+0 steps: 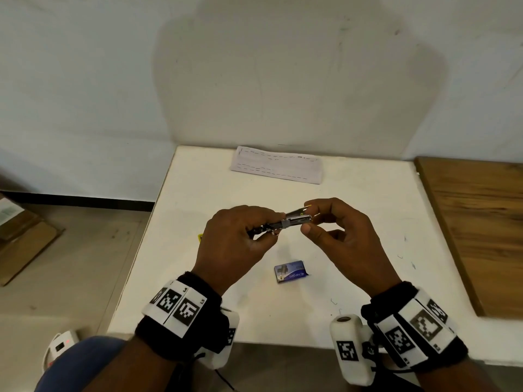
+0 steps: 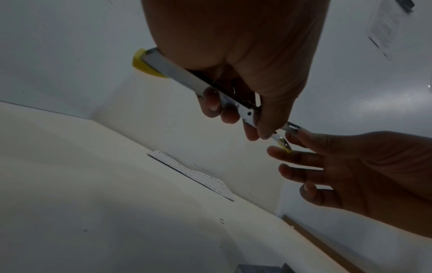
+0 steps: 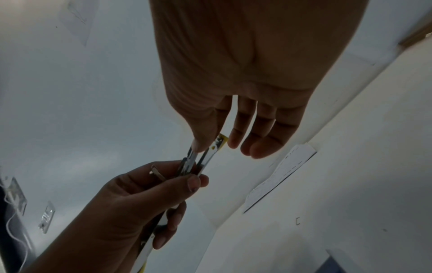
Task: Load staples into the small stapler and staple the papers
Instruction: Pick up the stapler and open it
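My left hand grips a small metal stapler with yellow trim, held in the air over the white table. Its yellow rear end sticks out behind the palm. The stapler's arms are spread apart at the front. My right hand pinches that front end, thumb on the metal staple channel and forefinger behind it. A blue staple box lies on the table below my hands. The papers lie flat at the table's far edge.
A wooden board adjoins the table on the right. A loose staple lies near the front right of the table. A cardboard box sits on the floor at left, and a wall stands just behind the table.
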